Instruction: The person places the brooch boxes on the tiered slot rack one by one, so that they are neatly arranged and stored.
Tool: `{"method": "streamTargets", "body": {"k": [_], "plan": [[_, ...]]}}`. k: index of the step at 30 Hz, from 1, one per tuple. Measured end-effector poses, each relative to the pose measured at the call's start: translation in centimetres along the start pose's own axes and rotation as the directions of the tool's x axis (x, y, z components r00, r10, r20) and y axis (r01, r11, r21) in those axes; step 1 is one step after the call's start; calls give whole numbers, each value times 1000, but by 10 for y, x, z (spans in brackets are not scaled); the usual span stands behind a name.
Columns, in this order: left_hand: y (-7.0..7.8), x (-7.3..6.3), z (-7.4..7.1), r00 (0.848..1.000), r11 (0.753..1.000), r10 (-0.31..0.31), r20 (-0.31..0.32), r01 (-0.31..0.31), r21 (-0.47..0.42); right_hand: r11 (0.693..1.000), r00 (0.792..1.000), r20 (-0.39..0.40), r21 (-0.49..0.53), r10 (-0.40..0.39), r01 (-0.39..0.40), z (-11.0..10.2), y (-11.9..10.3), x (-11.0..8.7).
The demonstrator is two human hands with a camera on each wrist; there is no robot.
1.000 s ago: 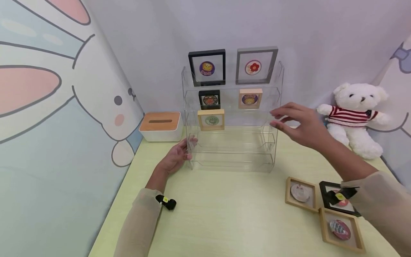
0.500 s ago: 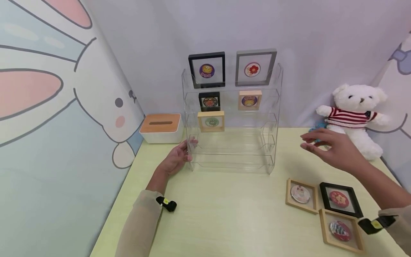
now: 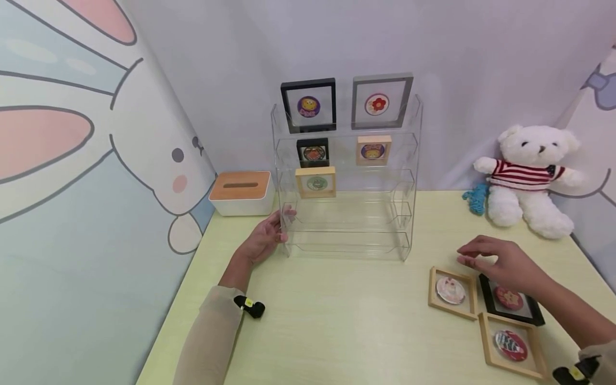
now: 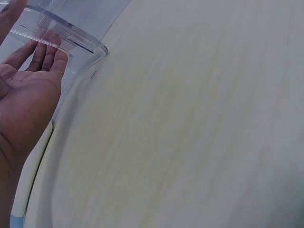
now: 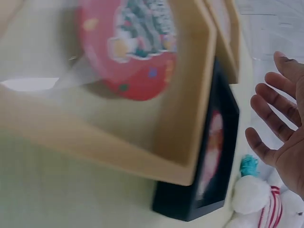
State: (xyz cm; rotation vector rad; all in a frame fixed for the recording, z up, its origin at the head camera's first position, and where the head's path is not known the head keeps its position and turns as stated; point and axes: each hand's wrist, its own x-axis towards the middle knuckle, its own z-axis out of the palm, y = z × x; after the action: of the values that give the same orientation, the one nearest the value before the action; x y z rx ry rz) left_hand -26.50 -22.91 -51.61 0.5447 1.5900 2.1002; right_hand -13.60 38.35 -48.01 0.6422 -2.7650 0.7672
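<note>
A clear acrylic display rack [image 3: 353,238] stands on the table in the head view. My left hand [image 3: 263,238] holds its left side low down, thumb at the front edge; in the left wrist view the fingers [image 4: 50,57] show through the clear plastic [image 4: 80,40]. With its fingers loosely bent and nothing between them, my right hand [image 3: 502,262] hovers at the far side of three framed badges. These are a small wooden frame [image 3: 452,293], a black frame [image 3: 511,299], partly covered by the right arm, and a larger wooden frame [image 3: 513,345] with a red badge.
On the rack sit a black frame [image 3: 309,106], a grey frame [image 3: 380,101] and several smaller ones below. A tissue box [image 3: 241,192] with a wooden lid is left of it. At the right back are a white teddy bear [image 3: 534,176] and a blue object [image 3: 476,199].
My right hand has left the rack's right side, moving right and then toward me to the framed badges. My left hand has stayed at the rack.
</note>
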Motion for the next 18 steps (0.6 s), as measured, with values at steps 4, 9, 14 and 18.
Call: {"method": "streamTargets", "body": {"k": [4,9,14,18], "plan": [[0,-1,1,1000,1000,-4,-8,4,8,998,998,-6,-13,-61,61,10,7,-10],[0,-2,1,1000,1000,-2,-3,2,14,991,991,2,-1,-134,134,19,12,-18],[-1,-1,0,1000,1000,1,2,-1,11,983,984,-7,25,-179,179,24,14,-22],[-1,-1,-1,1000,1000,0,0,0,13,981,982,-10,34,-189,189,27,15,-23]]}}
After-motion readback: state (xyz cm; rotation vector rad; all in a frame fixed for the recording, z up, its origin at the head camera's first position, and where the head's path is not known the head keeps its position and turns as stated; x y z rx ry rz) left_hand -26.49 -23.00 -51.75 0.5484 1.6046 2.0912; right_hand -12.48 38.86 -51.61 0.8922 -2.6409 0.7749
